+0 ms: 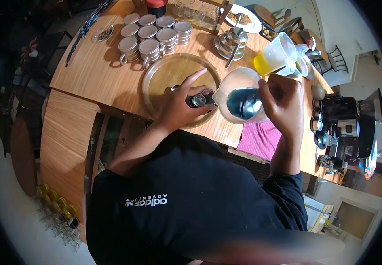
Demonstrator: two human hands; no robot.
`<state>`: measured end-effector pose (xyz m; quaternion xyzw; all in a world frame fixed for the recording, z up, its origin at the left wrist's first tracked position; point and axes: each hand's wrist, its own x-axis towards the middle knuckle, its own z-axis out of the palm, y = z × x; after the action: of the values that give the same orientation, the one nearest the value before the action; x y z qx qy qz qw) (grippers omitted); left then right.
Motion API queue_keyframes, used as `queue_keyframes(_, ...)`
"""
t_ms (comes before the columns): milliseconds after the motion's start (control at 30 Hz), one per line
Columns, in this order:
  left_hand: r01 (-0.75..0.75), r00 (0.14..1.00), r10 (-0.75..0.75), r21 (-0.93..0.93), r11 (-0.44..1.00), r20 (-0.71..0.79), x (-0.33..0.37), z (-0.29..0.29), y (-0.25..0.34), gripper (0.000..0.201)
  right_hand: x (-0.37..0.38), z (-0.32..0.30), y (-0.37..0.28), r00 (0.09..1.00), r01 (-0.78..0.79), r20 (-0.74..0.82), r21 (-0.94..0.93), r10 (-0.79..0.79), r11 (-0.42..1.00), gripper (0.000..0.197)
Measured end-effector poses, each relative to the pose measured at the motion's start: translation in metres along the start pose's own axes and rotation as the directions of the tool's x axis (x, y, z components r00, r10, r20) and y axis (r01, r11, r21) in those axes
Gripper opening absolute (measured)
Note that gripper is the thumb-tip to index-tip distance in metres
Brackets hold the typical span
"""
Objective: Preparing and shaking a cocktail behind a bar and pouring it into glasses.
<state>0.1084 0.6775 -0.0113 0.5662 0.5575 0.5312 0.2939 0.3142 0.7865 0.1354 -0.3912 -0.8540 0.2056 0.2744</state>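
Note:
My left hand is closed round a small glass bottle, seen from above, with dark contents; a rounded clear or wire-like part shows beside its mouth. My right hand grips a translucent plastic pitcher holding dark blue liquid. The pitcher leans left, its spout right by the bottle's mouth; I cannot make out a stream. Beneath my left hand lies a round brass-coloured tray. The fingers hide most of the bottle, and the pitcher's handle is covered by my right hand.
Several lidded mugs stand beyond the tray. A glass teapot and a pitcher of yellow liquid are at the far right. A pink cloth lies at the near edge. Farther right sit a black appliance and bottles.

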Motion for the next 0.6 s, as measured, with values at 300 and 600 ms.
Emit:
queue_keyframes(300, -0.065, 0.997, 0.065, 0.011, 0.998, -0.049, -0.003, 0.0, -0.009, 0.09, 0.01, 0.004, -0.013, 0.998, 0.011, 0.067, -0.098, -0.004, 0.995, 0.031)
queue_keyframes(600, -0.084, 0.995, 0.084, -0.001, 0.996, -0.05, 0.0, -0.003, -0.009, 0.09, 0.013, -0.001, -0.028, 0.998, 0.036, 0.059, -0.196, -0.024, 0.98, 0.03)
